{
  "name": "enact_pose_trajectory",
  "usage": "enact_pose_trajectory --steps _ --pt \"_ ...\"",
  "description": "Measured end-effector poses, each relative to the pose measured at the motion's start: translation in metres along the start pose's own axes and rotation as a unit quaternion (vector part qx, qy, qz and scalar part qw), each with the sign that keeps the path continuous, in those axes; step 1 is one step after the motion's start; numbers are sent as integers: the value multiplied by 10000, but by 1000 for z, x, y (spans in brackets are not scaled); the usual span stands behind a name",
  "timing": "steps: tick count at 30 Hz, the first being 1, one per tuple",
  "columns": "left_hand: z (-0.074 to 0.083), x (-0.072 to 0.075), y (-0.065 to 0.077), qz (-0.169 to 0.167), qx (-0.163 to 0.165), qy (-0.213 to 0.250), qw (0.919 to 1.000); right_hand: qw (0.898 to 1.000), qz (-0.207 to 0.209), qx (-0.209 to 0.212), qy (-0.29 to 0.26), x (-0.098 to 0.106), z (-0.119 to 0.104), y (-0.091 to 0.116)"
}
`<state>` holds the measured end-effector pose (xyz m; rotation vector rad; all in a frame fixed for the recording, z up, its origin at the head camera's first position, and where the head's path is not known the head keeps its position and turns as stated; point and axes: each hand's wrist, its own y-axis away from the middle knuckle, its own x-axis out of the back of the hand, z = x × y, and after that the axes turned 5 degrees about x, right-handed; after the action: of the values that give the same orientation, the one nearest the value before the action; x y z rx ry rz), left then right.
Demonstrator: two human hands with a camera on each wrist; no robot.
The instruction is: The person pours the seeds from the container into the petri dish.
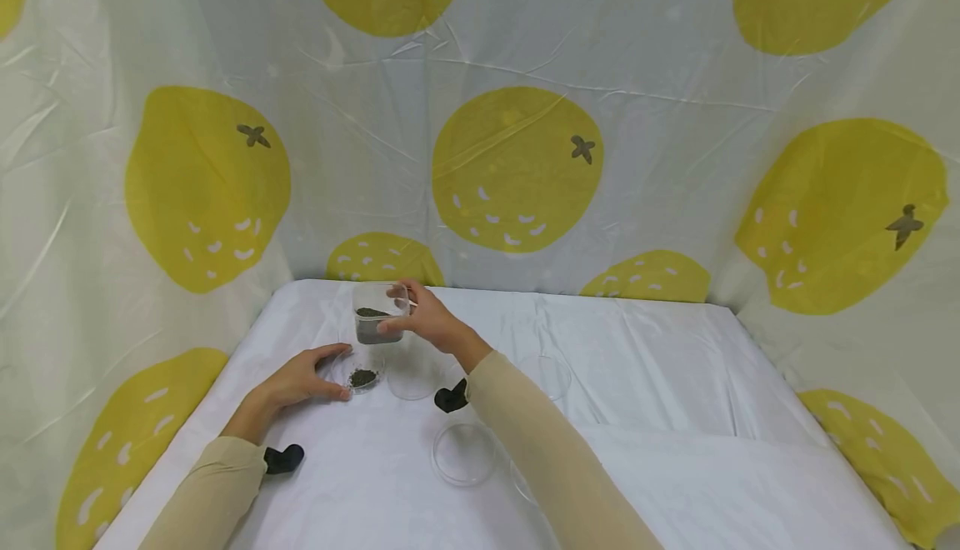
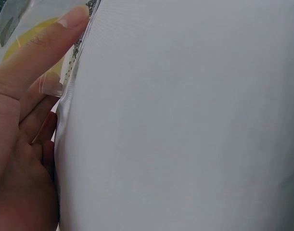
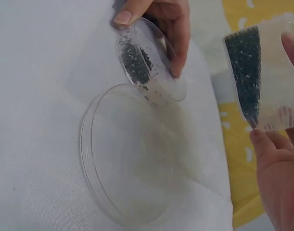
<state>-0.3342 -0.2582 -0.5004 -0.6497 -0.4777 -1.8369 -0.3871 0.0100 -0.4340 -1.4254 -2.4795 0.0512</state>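
The left hand [image 1: 300,377] grips a clear petri dish [image 3: 170,85] by its edge, thumb on the near side and fingers on the far side. A small heap of dark granules [image 1: 363,378] lies in that dish. The right hand [image 1: 433,319] holds a clear plastic tub [image 1: 380,302] up above and behind the dish, thumb on one wall and fingers round the other. Dark granules [image 3: 245,72] fill the tub's lower part and slope to one side. Part of the left hand and the dish edge show in the left wrist view.
Beside the held dish stands another clear petri dish [image 3: 132,159], with nothing in it. More clear dishes lie on the white cloth: one nearer [image 1: 464,455], one to the right [image 1: 551,377], one partly behind the right sleeve [image 1: 555,450]. Lemon-print sheets [image 1: 517,167] surround the table.
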Motion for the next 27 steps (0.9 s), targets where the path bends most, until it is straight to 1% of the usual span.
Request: enact_pose_trajectory --steps 5,10,16,18,27 --pt "1 0 1 -6 60 16 10000 9991 6 -131 -411 4 3 0" --pt "1 0 1 37 73 125 9999 9978 -65 -69 -662 8 0 -1" --pt "1 0 2 53 133 144 9998 9971 -136 -45 -744 12 -7 2" --pt "2 0 2 42 169 119 9998 9975 -143 -6 -686 14 -9 4" --pt "1 -1 0 47 223 125 9997 9974 -150 -47 -700 34 -17 11"
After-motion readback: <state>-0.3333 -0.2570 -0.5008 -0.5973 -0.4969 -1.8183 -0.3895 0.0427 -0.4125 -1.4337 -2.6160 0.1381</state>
